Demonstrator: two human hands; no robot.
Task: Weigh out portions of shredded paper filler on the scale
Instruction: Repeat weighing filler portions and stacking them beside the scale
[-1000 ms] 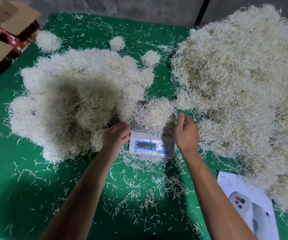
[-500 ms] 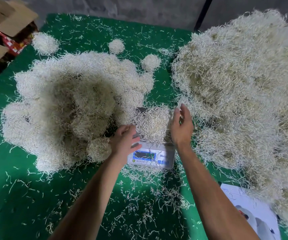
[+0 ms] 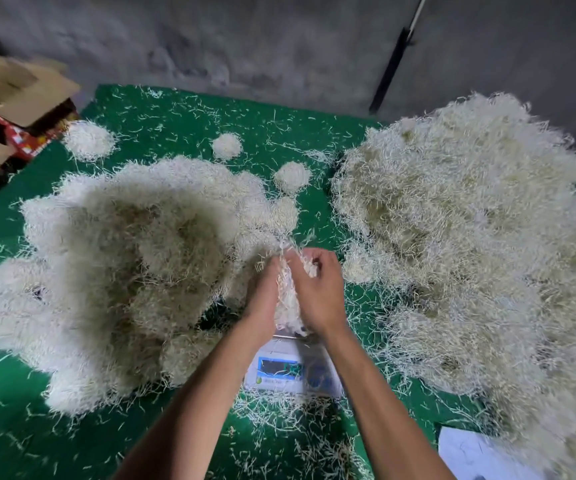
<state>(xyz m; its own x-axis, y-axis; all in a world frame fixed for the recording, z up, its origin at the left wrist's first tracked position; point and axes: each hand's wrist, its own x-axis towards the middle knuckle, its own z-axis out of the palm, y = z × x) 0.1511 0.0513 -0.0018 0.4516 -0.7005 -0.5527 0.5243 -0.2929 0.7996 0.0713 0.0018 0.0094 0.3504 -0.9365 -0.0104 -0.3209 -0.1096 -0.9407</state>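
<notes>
A small white digital scale [image 3: 291, 370] with a blue-framed display sits on the green mat [image 3: 182, 119] between two big heaps. Above its pan, my left hand [image 3: 262, 299] and my right hand [image 3: 317, 292] press together around a wad of cream shredded paper [image 3: 288, 299]. Both hands grip it, and strands stick out above the fingers. The pan is mostly hidden behind the hands. A large loose pile of shredded paper [image 3: 470, 244] lies to the right. A mound of portioned clumps [image 3: 123, 265] lies to the left.
Three small separate clumps [image 3: 291, 176] rest on the mat farther back. Cardboard boxes [image 3: 5, 98] stand at the far left edge. A white printed sheet [image 3: 470, 452] lies at the lower right. A grey wall and a dark pole [image 3: 392, 67] are behind. Loose strands litter the mat.
Both hands closed in from either side of the scale and gathered the portion off the pan, lifting it between the palms. The camera tilted up, showing more of the wall.
</notes>
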